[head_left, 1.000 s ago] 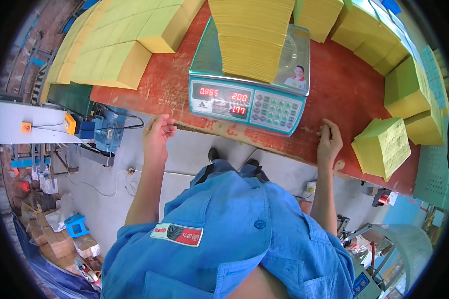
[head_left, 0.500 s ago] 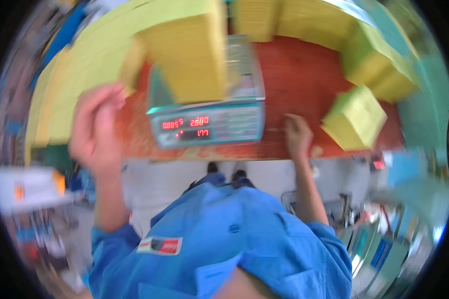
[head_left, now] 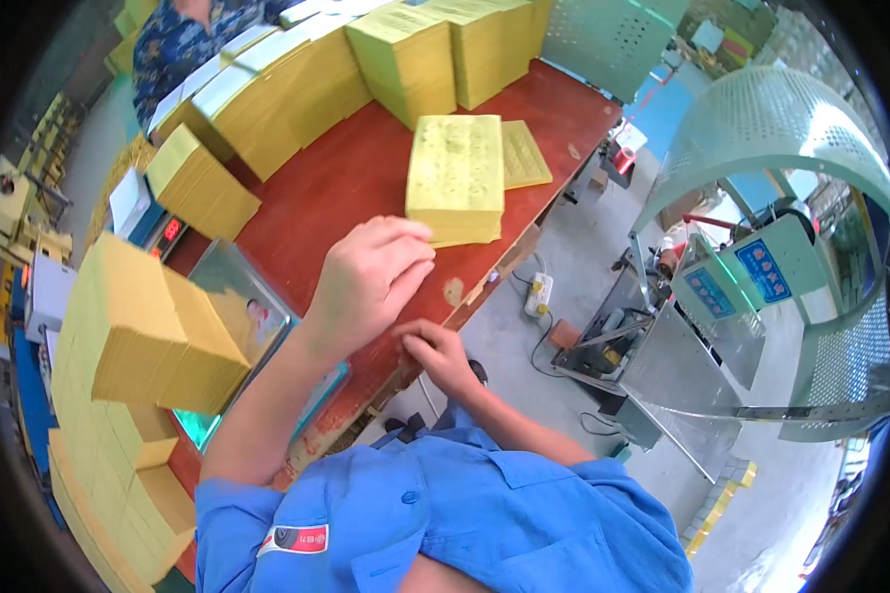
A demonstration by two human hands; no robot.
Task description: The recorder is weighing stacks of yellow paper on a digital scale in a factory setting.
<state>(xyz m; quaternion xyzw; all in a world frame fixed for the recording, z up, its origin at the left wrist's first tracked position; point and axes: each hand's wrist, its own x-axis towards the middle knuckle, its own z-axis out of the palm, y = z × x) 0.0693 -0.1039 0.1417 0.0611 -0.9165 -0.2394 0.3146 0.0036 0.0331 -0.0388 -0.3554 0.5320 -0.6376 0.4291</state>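
My left hand (head_left: 366, 282) reaches over the red table, fingers stretched and slightly bent, thumb apart, with nothing in it. Its fingertips are at the lower left corner of a thick stack of yellow printed paper (head_left: 455, 168); whether they touch it I cannot tell. A thinner yellow stack (head_left: 526, 155) lies partly behind that one. At the table's front edge is my right hand (head_left: 440, 356), its fingers loosely curled, nothing showing in them. Left of my left forearm, a tall yellow stack (head_left: 168, 331) stands on a digital scale (head_left: 229, 272), partly hiding it.
More yellow paper stacks (head_left: 400, 64) line the far side of the red table (head_left: 311, 212). A person in a patterned sleeve (head_left: 168, 54) is beyond them. To the right stands a machine with a perforated green guard (head_left: 771, 128). A power strip (head_left: 539, 294) lies on the floor.
My view has turned to the right, so the scale now appears at the left. My left hand has moved from beside the scale to the yellow stack near the table's right end.
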